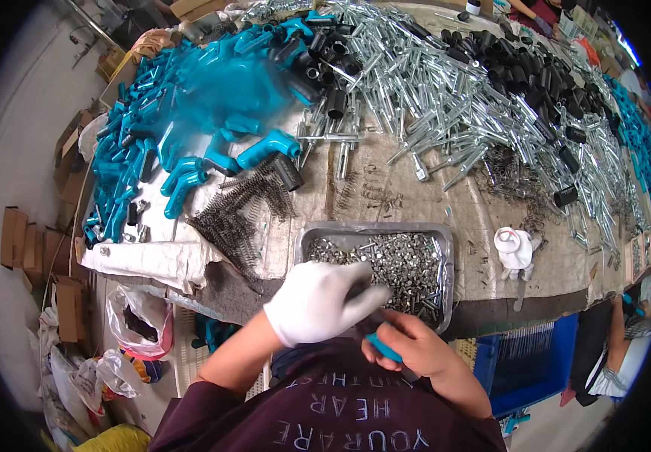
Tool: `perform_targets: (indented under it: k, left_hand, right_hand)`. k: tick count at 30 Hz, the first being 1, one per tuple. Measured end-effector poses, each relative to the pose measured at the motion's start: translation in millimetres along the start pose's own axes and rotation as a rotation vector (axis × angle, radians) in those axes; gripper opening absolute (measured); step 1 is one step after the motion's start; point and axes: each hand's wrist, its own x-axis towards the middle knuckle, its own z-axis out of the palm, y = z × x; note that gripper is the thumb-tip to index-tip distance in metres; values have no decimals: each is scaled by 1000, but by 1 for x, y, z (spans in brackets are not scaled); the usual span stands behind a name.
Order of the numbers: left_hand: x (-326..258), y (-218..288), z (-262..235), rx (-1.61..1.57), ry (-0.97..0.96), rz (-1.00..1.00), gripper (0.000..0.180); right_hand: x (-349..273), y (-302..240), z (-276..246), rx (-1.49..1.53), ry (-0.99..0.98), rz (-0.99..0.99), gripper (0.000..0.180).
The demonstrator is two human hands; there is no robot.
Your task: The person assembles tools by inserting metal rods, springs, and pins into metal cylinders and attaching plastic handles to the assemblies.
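Close to my body, both hands meet just in front of a metal tray (450, 264) of small metal fasteners. My left hand (318, 301) wears a white glove and has its fingers curled round a dark part, mostly hidden. In my bare right hand (423, 343), closed fingers grip a teal and black handle (384, 347); its teal end shows below the fingers. Whether the dark part belongs to this handle is unclear. The tray's near-left side is covered by the gloved hand. Dark springs (238, 215) lie in a heap left of the tray.
Teal pistol-shaped housings (265, 148) pile up at far left. Metal rods (416, 98) and black sleeves (521, 64) cover the far right. A crumpled white glove (515, 248) lies right of the tray. Below the table stands a blue crate (566, 354); another person's arm (618, 343) shows at right.
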Motion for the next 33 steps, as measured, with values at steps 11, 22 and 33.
perform_targets:
  k: [11,22,33]
  left_hand:
    - [118,-33,-6,385,301,-159,32]
    - [140,-86,-43,119,231,-295,42]
    - [113,-107,-83,103,231,-115,28]
  right_hand:
    - [-7,-15,-19,-115,712,-332,34]
    - [-21,-7,-25,-43,652,-351,48]
    - [-8,-8,-23,-75,603,-343,38]
